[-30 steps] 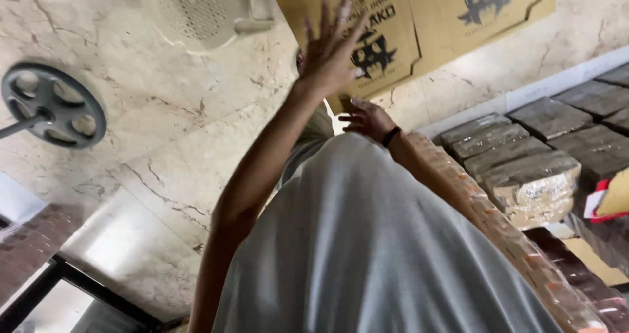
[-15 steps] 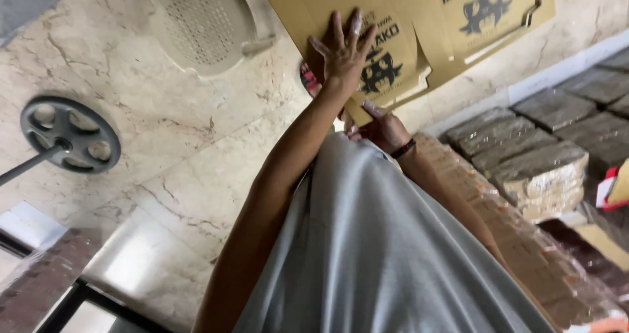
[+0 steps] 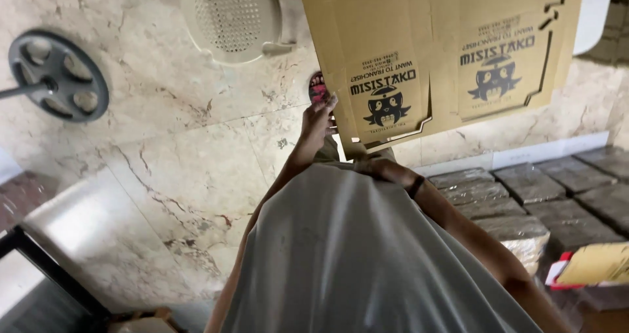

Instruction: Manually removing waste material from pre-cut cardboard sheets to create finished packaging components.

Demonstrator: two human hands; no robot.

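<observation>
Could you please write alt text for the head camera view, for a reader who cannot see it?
A person's left hand and right hand grip the lower edge of flat brown printed cardboard sheets over a beige marble floor. A grey shirt fills the foreground; wrapped brown blocks lie stacked at right.
</observation>
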